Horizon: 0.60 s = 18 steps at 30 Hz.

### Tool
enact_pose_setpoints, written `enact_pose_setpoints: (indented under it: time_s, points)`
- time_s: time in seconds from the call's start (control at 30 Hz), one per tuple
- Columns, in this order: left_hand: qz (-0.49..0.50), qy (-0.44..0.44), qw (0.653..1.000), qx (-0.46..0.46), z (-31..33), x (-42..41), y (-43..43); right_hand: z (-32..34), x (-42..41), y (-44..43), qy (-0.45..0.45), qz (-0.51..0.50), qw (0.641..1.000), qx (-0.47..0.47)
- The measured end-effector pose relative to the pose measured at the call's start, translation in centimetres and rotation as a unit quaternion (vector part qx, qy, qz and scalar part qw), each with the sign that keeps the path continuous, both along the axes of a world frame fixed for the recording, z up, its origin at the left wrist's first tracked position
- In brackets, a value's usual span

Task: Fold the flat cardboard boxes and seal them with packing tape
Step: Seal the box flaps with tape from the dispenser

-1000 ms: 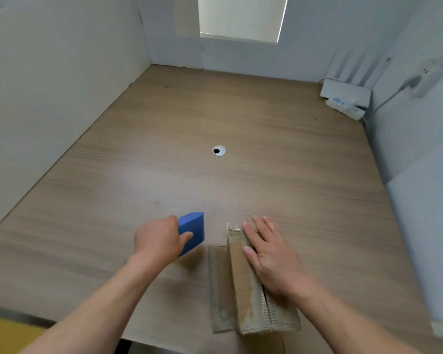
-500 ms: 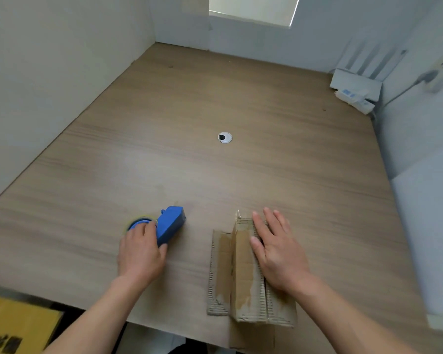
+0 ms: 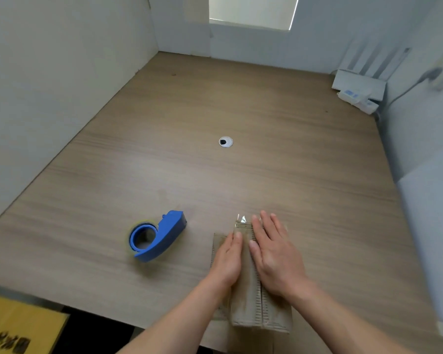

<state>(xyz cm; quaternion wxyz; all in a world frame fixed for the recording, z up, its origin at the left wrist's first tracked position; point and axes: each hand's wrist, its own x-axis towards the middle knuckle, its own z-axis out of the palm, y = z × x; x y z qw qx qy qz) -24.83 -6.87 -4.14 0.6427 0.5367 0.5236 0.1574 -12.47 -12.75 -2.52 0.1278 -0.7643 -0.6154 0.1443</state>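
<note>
- Desk (image 3: 215, 180) of wood grain, pale panels on three sides; clock set on the cable hole (image 3: 225, 142), with 12 pointing away from the person
- Cardboard box (image 3: 251, 302) at 6 o'clock, resting on the desk with its near end at the near edge
- Box is folded up and long, running 12 to 6, with a seam down the middle of its top; a loose flap lies flat on the desk on its 9 o'clock side
- Left hand (image 3: 226, 261) lies flat on the 9 o'clock side of the box, fingers straight and close together, pressing down; it grips nothing
- Right hand (image 3: 274, 254) lies palm down on the box top, 3 o'clock side of the seam, fingers straight and a little spread, thumb along the seam; it grips nothing
- The two hands lie side by side with a narrow strip of cardboard between them
- A shiny scrap of clear tape (image 3: 241, 218) sticks up at the far end of the box, just beside the right fingertips
- Blue tape dispenser (image 3: 156, 236) at 7 to 8 o'clock, on its side on the desk, apart from the box and from both hands; roll end towards 8, nose towards 2
- White router (image 3: 358, 84) in the far corner at 2 o'clock, antennas up against the wall, a power strip (image 3: 357, 99) just beside it
- Yellow carton (image 3: 16, 328) below the desk edge at 8 o'clock, print too blurred to read
</note>
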Motion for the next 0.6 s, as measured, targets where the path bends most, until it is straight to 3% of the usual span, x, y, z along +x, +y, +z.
enact_pose_setpoints:
  time_s: [0.07,0.17,0.27,0.37,0.43,0.6]
  points:
    - [-0.010,0.015,1.000,0.021,0.3,-0.6,0.0,0.0,0.0,0.2,0.011,0.003,1.000,0.013]
    - [-0.023,0.083,0.976,0.199,1.1,-0.6,0.2,-0.5,0.5,0.1,0.039,0.001,0.999,0.027]
    - [-0.080,0.067,0.941,0.321,1.6,-0.1,1.3,-0.8,1.0,-0.1,0.112,-0.029,0.992,0.046]
    - [-0.138,0.089,0.925,0.342,1.5,0.6,2.7,-0.4,1.7,-0.5,0.189,-0.106,0.973,0.086]
    - [-0.144,0.104,0.913,0.368,1.3,0.9,3.4,-0.4,2.6,-0.6,0.190,-0.142,0.966,0.101]
    - [-0.123,0.111,0.909,0.382,0.4,1.0,3.7,-1.0,3.9,0.1,0.210,-0.110,0.969,0.067]
